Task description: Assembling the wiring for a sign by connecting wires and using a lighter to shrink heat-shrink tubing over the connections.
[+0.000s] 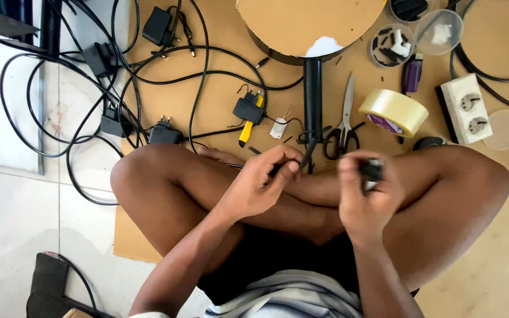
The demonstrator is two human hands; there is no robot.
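Note:
I sit cross-legged on brown cardboard (219, 100). My left hand (266, 179) pinches a thin black cable (308, 154) above my shins; the cable runs up toward the scissors. My right hand (363, 197) is closed around a small black adapter-like part (372, 169), held at knee height and slightly blurred. The two hands are a short gap apart.
Black-handled scissors (344, 121), a tape roll (393, 112), a white double socket (465, 108), a purple lighter (411, 73), a yellow-handled tool (247, 129), small clear containers (391, 46) and a round board on a black post (312, 94) lie ahead. Tangled black adapters and cables (113, 88) spread left.

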